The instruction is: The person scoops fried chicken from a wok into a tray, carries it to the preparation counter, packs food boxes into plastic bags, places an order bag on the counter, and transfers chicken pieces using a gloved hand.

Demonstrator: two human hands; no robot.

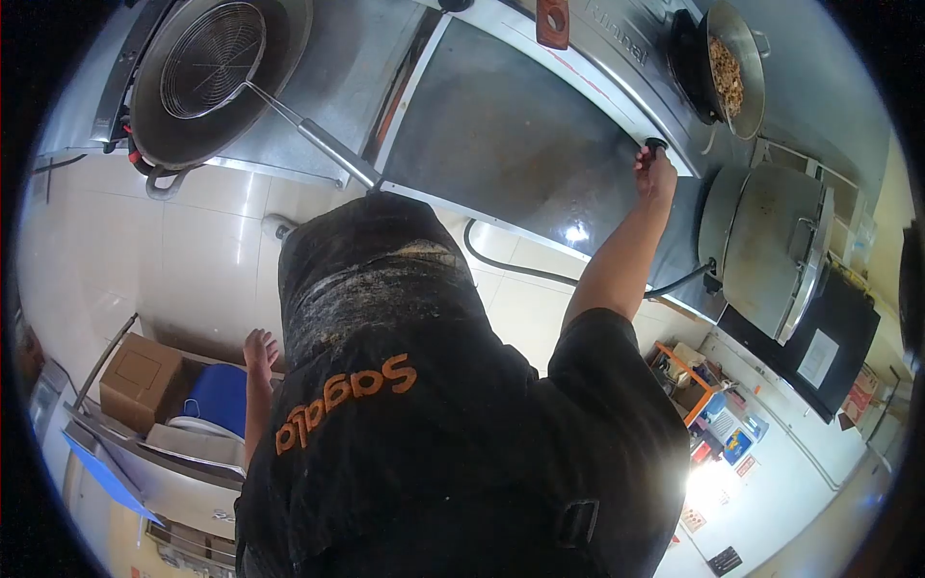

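Observation:
At the right end of the steel counter's front panel, my right hand (pixel 655 175) has its fingers closed round a black knob (pixel 656 144). My left hand (pixel 260 349) hangs low beside my body, fingers apart, with nothing in it. The steel griddle-like surface (pixel 482 125) lies in front of me. On the left a large wok (pixel 159 135) carries a round wire strainer (pixel 214 60), whose long metal handle (pixel 332 149) reaches out over the counter's edge towards my dark apron.
A pan (pixel 754 82) with chopped brown food sits at the upper right. Below it stands a big metal pot (pixel 771 241). A black hose (pixel 520 268) loops under the counter. Behind my left side are a cardboard box (pixel 140 383) and a blue container (pixel 217 397).

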